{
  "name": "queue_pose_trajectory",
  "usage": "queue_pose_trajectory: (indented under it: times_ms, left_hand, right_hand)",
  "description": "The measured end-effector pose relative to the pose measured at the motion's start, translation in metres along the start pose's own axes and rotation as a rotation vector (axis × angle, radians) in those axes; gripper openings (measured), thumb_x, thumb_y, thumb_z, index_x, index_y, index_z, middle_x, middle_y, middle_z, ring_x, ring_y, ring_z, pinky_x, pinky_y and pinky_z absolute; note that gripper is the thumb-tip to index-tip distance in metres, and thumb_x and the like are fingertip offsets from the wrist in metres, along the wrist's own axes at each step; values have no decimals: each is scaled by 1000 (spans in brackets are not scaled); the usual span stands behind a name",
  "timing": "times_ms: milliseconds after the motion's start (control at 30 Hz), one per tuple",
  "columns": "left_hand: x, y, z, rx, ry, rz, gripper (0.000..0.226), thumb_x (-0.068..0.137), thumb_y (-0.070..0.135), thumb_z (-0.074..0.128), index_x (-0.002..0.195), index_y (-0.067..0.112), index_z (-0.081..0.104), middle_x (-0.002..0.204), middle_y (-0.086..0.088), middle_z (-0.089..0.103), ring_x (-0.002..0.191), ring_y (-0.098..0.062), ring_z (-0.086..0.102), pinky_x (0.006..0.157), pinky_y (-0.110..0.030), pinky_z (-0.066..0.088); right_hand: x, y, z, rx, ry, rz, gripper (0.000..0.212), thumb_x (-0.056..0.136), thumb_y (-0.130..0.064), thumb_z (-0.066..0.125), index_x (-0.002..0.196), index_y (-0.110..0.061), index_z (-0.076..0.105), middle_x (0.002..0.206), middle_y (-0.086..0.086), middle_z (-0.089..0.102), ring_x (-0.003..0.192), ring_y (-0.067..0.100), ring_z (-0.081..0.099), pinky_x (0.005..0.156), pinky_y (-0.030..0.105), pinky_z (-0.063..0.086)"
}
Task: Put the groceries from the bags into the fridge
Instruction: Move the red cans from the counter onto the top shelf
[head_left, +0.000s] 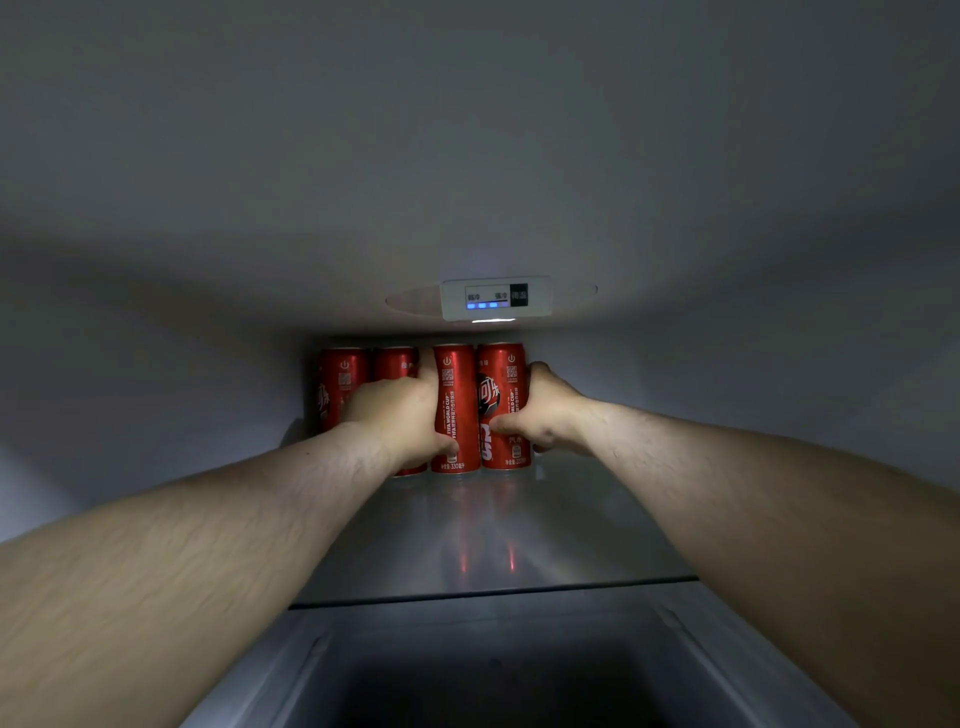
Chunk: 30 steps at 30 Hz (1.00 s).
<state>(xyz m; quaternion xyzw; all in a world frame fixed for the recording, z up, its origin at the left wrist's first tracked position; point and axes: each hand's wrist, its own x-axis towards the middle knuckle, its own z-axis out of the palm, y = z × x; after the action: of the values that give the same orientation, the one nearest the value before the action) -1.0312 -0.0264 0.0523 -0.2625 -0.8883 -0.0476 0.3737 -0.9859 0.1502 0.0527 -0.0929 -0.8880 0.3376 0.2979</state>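
Four red cola cans are standing upright in a tight row at the far end of the glass shelf (571, 540) inside the fridge (156, 364), against the back wall and left of the shelf's centre. Both bare forearms are reaching in from the near side.

The left hand (400, 415) is clamping on the third can (457, 395). Its thumb is lying across the lower front of that can, and one finger is poking up in the gap between it and the second can (395, 364). The back of this hand is covering most of the second can, so only its top and a sliver of its base are showing. The leftmost can (337, 384) is standing just beside it, and no hand is touching it.

The right hand (550, 410) is gripping the rightmost can (501, 374). Its thumb is pressing on the front of the label and its fingers are curling round the can's right side. The third can and the rightmost can are touching or nearly so, and both are resting with their bases on the shelf.

Red reflections of the cans are showing on the glass nearer the camera. Above the row, a white control panel (493, 299) with small blue lights is glowing on the ceiling of the compartment. Below the near edge of the shelf, a dark lower compartment (493, 675) is lying in shadow.
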Motion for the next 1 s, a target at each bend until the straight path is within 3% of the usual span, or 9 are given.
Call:
queue_pose_trajectory:
  times_ms: [167,467,733,867,1000]
  left_hand:
    - [-2,2,1,-14,-2,6,108,74,58,72,151,23,5,121,-3,61,100,-23,64,73,-33,52]
    - [1,-1,4,3,0,-2,108,73,60,72,150,24,7,122,-4,61,100,-23,65,78,-37,56]
    - [-2,1,3,113,-13,15,111,75,63,68,151,18,2,120,-9,62,96,-27,65,77,-40,57]
    - [-7,3,-1,196,-101,33,112,79,59,66,152,12,-3,123,-11,60,98,-27,65,77,-39,56]
    - [-14,-1,-11,129,-108,18,100,80,57,67,150,13,11,123,-7,61,98,-24,64,71,-35,53]
  right_hand:
    - [2,7,-1,4,14,-16,78,65,-31,89,129,-25,45,118,-2,63,108,22,64,93,48,54]
    - [-10,2,-6,14,-16,8,69,79,-25,81,135,-20,41,124,2,60,113,25,61,97,46,52]
    - [-27,-1,-15,-198,-143,64,72,82,-35,77,140,-19,37,126,4,58,110,26,61,87,42,56]
    - [-41,-7,-22,-305,-238,85,58,89,-34,70,139,-19,45,128,3,60,99,19,59,83,35,51]
    - [-50,-10,-21,-227,-256,52,60,88,-25,72,142,-21,45,135,3,59,121,23,58,107,43,45]
